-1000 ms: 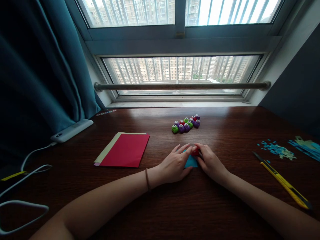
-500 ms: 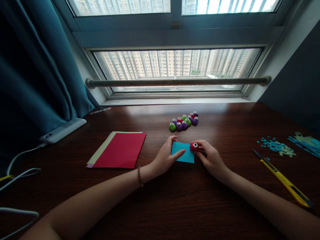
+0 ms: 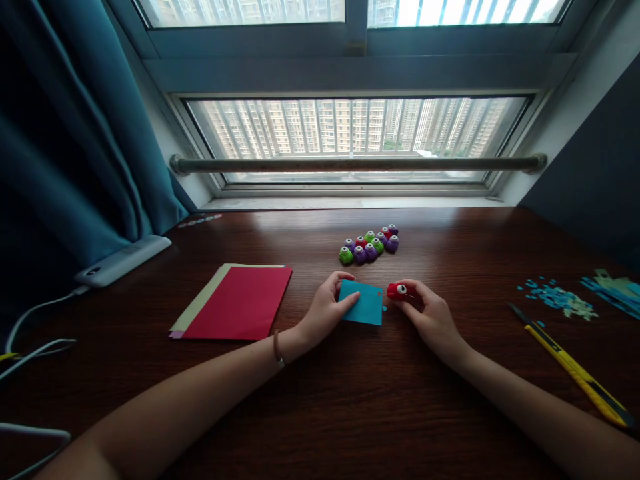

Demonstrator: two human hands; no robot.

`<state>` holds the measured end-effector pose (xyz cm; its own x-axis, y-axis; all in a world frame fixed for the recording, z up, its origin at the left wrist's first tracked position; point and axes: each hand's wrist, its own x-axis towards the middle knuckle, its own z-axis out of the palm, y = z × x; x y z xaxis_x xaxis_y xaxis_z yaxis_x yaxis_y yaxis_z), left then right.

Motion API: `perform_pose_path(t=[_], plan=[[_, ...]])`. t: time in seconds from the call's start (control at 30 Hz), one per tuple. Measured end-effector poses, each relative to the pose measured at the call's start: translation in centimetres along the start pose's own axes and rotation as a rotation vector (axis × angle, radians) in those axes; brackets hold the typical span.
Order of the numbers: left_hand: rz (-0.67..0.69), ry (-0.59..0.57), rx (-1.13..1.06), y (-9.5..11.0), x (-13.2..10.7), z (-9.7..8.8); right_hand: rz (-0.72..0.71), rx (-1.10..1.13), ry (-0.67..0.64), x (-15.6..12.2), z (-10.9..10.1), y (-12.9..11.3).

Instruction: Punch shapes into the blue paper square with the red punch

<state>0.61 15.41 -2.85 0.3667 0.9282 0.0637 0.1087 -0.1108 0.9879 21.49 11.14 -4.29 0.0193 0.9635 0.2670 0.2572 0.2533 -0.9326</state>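
My left hand (image 3: 327, 307) pinches a small blue sheet of paper (image 3: 364, 308), thumb on top and fingers behind. A small hole shows near the sheet's upper right corner. Just right of the sheet, my right hand (image 3: 429, 317) is closed on a small red craft punch (image 3: 397, 291) with a white and black round top. The punch is apart from the paper. A tiny blue paper cut-out (image 3: 385, 309) lies by the sheet's right edge. Behind the hands stand several similar punches (image 3: 370, 252) in green, purple and red.
A stack of coloured paper, red on top (image 3: 237, 303), lies left. On the right are a yellow utility knife (image 3: 573, 363) with its blade pointing away, blue and pale paper bits (image 3: 555, 293), and paper strips (image 3: 613, 290). A white device (image 3: 125, 260) with a cable lies by the curtain.
The red punch has come off the sheet's right edge and moved slightly right, tilting. A hole and a tiny blue cut-out now show. The sheet has shifted a little left.
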Motion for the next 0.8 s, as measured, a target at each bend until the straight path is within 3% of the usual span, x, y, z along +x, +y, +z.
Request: perform_pose_path(t=[0.17,0.33,0.5,0.8], plan=[[-0.004,0.009,-0.032,-0.2,0.1,0.0,-0.040,-0.083,0.050,1.8,-1.6,0.2],[-0.006,0.022,-0.028,-0.3,0.1,0.0,0.041,-0.430,0.265,5.4,-7.3,2.0],[-0.008,0.033,0.002,-0.4,0.2,0.0,0.202,-0.650,0.381,7.1,-12.6,4.3],[-0.017,0.060,0.028,-0.3,0.2,-0.1,0.265,-0.874,0.500,7.3,-15.4,6.7]])
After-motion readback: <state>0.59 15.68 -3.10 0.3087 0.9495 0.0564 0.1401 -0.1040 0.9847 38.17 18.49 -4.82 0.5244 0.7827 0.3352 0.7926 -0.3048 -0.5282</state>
